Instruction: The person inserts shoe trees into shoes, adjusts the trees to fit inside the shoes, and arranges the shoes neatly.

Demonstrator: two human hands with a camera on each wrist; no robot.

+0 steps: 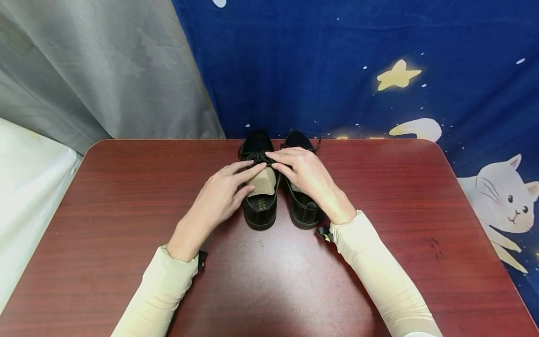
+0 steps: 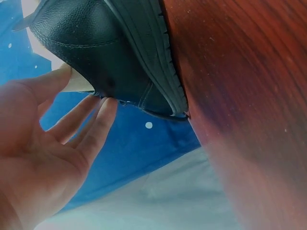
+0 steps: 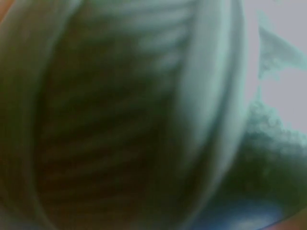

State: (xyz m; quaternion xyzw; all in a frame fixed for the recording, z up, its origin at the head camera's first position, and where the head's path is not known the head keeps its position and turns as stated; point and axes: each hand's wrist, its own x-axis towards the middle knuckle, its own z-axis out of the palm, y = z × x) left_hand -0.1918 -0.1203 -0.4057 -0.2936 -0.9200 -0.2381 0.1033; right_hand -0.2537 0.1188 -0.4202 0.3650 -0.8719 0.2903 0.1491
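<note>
Two black lace-up shoes stand side by side, toes pointing away: a left shoe [image 1: 260,216] and a right shoe [image 1: 304,216]. A beige tongue [image 1: 263,181] shows in the opening of the left shoe. My left hand [image 1: 219,192] reaches over that shoe from the left, fingers nearly straight at the laces. Its thumb touches the tongue, as the left wrist view also shows beside the black leather side [image 2: 91,57]. My right hand [image 1: 309,171] spans the right shoe, its extended fingertips at the left shoe's laces [image 1: 256,157]. Whether it pinches a lace is hidden.
The shoes stand near the far edge of a reddish-brown table [image 1: 379,187]. Behind hang a grey curtain [image 1: 126,70] and a blue curtain [image 1: 303,70] with stars and a cat. A blurred dark ribbed surface [image 3: 115,120] fills much of the right wrist view.
</note>
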